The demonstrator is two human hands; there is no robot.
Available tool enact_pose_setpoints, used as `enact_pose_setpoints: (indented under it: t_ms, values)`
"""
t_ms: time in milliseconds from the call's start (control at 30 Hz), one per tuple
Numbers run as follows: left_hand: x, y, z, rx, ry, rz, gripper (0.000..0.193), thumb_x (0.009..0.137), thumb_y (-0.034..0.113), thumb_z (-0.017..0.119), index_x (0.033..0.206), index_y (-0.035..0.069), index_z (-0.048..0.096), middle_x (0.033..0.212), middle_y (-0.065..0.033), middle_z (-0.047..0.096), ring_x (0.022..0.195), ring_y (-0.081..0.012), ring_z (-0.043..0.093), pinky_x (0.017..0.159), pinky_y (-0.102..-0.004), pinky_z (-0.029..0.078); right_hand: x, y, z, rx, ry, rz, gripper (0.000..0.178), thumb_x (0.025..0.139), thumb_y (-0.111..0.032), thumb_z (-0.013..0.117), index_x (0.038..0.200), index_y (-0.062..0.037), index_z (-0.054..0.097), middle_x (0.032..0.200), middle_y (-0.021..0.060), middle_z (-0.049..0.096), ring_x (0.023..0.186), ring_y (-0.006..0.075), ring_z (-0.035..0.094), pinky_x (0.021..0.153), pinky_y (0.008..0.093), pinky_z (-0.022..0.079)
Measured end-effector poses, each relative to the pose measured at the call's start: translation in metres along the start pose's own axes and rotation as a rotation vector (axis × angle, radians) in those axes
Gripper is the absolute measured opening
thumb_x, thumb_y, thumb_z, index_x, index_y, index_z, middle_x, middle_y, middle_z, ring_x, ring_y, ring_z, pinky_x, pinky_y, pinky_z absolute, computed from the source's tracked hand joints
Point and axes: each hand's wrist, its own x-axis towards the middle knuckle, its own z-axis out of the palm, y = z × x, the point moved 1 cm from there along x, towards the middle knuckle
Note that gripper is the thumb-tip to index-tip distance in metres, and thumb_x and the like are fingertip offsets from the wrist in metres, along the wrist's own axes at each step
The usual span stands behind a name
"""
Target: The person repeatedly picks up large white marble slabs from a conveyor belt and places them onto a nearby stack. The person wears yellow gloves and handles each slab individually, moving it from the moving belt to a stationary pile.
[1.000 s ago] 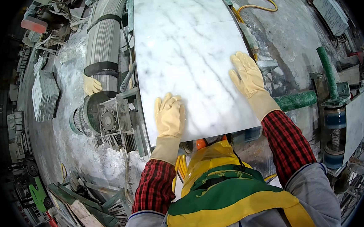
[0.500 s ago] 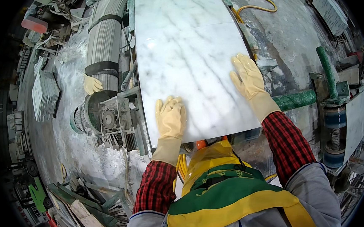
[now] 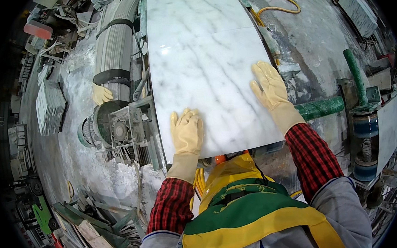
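Note:
A white marble slab (image 3: 205,96) with grey veins stretches away in front of me, its near end close to my apron (image 3: 240,199). A thin seam crosses the pale surface farther off, with more marble beyond it. My left hand (image 3: 187,131), in a cream rubber glove, lies on the slab near its near left corner, fingers slightly bent and holding nothing. Farther out, along the right edge, my right hand (image 3: 270,89) rests flat in a matching glove, with thumb and fingers apart.
Left of the slab stand a dusty motor (image 3: 118,127) and a strapped bundle of thin strips (image 3: 113,51); a spare glove (image 3: 101,94) lies beside them. A green roller (image 3: 319,108) juts out at right. Yellow hose (image 3: 287,11) loops on the floor. Scrap pieces (image 3: 95,232) pile up lower left.

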Motion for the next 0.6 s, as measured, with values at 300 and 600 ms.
enact_pose_setpoints:
  t_ms: [300,600]
  values:
    - [-0.005,0.005,-0.004,-0.018,-0.002,-0.017,0.01,0.103,0.022,0.07,0.106,0.016,0.078,0.131,-0.0001,0.079,0.14,-0.027,0.066,0.134,-0.056,0.029,-0.006,-0.001,-0.002,-0.009,0.037,-0.025,0.059,0.1,-0.028,0.077,0.154,-0.0082,0.064,0.158,0.0222,0.063,0.147,0.0424,0.058,0.127,0.0541,0.043]
    - [-0.01,0.005,-0.005,-0.035,0.008,0.015,0.008,0.1,0.019,0.074,0.107,0.015,0.077,0.13,-0.0017,0.079,0.138,-0.0286,0.067,0.132,-0.0556,0.031,-0.009,-0.006,-0.008,-0.003,0.034,-0.03,0.058,0.099,-0.025,0.078,0.153,-0.0069,0.064,0.157,0.0229,0.064,0.146,0.0429,0.059,0.126,0.0539,0.045]
